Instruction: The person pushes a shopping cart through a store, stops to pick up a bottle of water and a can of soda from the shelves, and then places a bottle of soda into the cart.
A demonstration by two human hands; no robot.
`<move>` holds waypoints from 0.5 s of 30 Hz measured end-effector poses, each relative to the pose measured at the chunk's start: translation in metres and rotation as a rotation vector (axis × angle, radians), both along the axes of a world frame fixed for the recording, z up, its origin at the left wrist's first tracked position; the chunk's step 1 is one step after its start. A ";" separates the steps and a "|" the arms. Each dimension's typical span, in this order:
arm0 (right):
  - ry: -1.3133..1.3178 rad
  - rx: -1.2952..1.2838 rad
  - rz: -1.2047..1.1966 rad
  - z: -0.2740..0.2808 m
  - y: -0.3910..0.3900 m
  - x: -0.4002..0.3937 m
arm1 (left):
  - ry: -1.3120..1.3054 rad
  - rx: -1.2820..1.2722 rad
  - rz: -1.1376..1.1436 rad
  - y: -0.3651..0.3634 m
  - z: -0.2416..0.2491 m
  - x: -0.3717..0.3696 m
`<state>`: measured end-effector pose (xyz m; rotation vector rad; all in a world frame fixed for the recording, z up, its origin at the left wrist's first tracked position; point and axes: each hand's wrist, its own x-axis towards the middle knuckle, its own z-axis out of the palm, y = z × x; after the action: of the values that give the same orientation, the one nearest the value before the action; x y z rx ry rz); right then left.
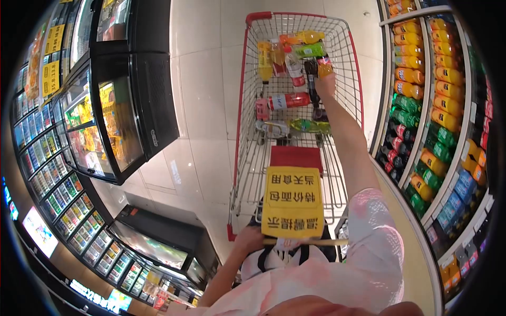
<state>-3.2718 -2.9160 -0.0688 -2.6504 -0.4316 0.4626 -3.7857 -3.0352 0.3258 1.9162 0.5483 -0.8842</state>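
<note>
My right hand [325, 85] reaches down into the wire shopping cart [356, 79], its fingers wrapped round an orange drink bottle [324, 66]. Just left of it lie dark bottles [312, 87]. A clear bottle with a red and white label [294, 67], a green bottle [310, 50] and yellow and orange bottles [264, 60] lie near the cart's far end. Closer to me is a red drink bottle [290, 100] on its side. My left hand [249, 240] is closed at the cart's near end, beside a yellow sign [292, 203]; what it grips is hard to make out.
Shelves of orange, green and dark bottles [408, 73] line the right side. A black glass-fronted cooler [154, 100] stands at the left, with a second dark case [174, 237] nearer. Shelves of drinks [58, 174] curve along the far left.
</note>
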 end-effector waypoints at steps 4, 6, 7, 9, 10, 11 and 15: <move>-0.053 -0.077 -0.036 0.019 0.001 -0.007 | -0.038 0.019 -0.001 0.005 0.002 -0.001; 0.114 -0.048 -0.008 0.069 -0.002 -0.007 | 0.081 -0.013 -0.054 0.011 0.006 0.002; 0.036 0.013 0.027 0.092 -0.010 -0.018 | 0.124 -0.024 -0.078 0.016 0.012 0.010; -0.014 0.172 0.040 0.143 -0.026 -0.039 | 0.127 -0.029 -0.094 0.033 0.025 0.025; 0.068 0.211 -0.011 0.192 -0.027 -0.054 | 0.156 -0.105 -0.096 0.035 0.022 0.024; 0.082 0.382 -0.047 0.231 -0.041 -0.064 | 0.096 -0.142 -0.014 0.033 0.022 0.020; 0.133 0.725 -0.083 0.356 -0.094 -0.104 | -0.285 -0.447 0.288 0.090 0.110 0.088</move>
<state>-3.3755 -3.0104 0.2876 -1.9183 -0.3587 0.3632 -3.6976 -2.9453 0.4361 1.4757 0.4008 -0.4856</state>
